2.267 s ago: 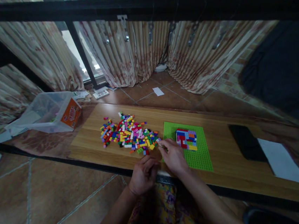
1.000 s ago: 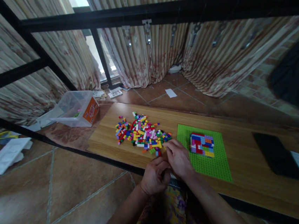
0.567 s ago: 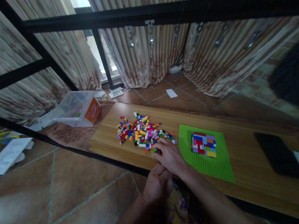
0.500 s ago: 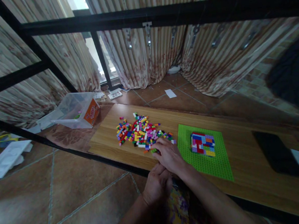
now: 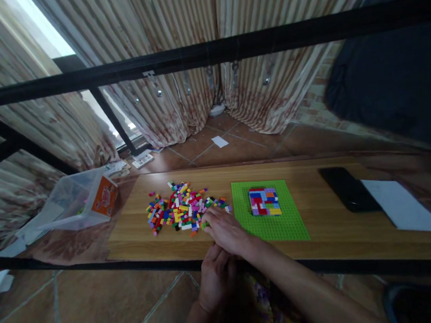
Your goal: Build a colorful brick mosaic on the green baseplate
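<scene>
Bricks (image 5: 180, 210) are lying in a pile beside the green plate (image 5: 269, 225). Right hand (image 5: 225, 229) is touching them, fingers curled; grip unclear. Left hand (image 5: 215, 278) is curling loosely below.

Glossy plastic bricks (image 5: 182, 211) (studded baseplate (image 5: 269, 225) too), matt wood-grain board (image 5: 321, 232)

No lettering can be read here; the orange label (image 5: 104, 196) on the clear plastic tub (image 5: 72, 201), well to the left of the right hand (image 5: 225, 230) at the brick pile (image 5: 182, 210), carries red print too blurred to make out, and the card (image 5: 142, 160) on the floor beyond shows only dark marks
</scene>
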The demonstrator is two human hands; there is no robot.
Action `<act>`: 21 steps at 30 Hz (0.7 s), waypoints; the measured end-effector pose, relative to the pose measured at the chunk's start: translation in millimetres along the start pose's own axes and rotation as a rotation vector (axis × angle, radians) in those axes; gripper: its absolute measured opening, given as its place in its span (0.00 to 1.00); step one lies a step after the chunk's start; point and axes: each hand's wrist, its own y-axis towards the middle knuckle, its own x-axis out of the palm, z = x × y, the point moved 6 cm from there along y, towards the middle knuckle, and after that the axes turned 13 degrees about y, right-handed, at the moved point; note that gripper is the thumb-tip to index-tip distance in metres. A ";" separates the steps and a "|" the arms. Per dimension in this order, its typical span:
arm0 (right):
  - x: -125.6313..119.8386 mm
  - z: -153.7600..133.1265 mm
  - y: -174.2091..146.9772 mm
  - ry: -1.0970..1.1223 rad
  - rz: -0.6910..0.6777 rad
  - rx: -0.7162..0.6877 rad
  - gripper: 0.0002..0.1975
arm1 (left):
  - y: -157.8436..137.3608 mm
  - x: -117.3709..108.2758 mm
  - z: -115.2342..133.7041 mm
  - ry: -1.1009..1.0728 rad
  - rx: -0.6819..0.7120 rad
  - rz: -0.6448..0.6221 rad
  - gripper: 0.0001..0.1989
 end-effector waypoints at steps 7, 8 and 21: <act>-64.1 35.6 -69.6 0.188 0.297 0.115 0.06 | 0.0 1.0 -3.1 0.069 0.005 0.030 0.08; -73.9 48.1 -81.9 0.181 0.337 0.151 0.07 | -0.1 1.1 -3.7 0.084 0.011 0.043 0.08; -124.9 111.8 -93.0 0.059 0.455 0.198 0.09 | 6.9 4.7 -4.3 0.144 0.007 0.053 0.07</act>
